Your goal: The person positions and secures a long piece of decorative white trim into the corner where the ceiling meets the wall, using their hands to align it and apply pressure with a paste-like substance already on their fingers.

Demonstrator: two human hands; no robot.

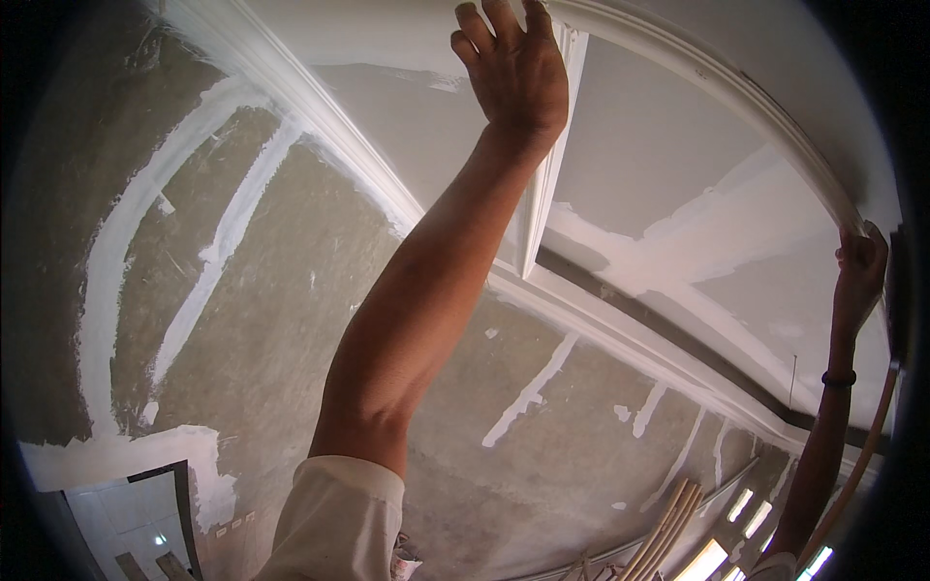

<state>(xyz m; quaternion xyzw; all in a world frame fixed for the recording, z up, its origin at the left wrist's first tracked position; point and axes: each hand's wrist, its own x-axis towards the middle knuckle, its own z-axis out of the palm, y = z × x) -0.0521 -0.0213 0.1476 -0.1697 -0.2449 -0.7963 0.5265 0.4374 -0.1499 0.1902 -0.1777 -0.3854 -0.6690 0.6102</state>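
Observation:
Overhead runs a long white cornice moulding (pixel 705 73), bowed by the lens, from the top edge to the right rim. Beneath it, my left hand (pixel 518 82) is raised with its fingers apart and curved, against or close to the moulding; some fingertips are cut off by the picture's edge. At far right, my right hand (pixel 862 261) is closed round the moulding's lower edge. A dark band (pixel 838 379) circles that wrist.
White trim (pixel 552 165) crosses the recessed grey ceiling with filler patches (pixel 717 228). A dark gap (pixel 639 305) runs along the ceiling's edge. The grey wall (pixel 262 320) has white filler strips. Lower down are a doorway (pixel 126 523), several long poles (pixel 664 533) and bright window openings (pixel 702 562).

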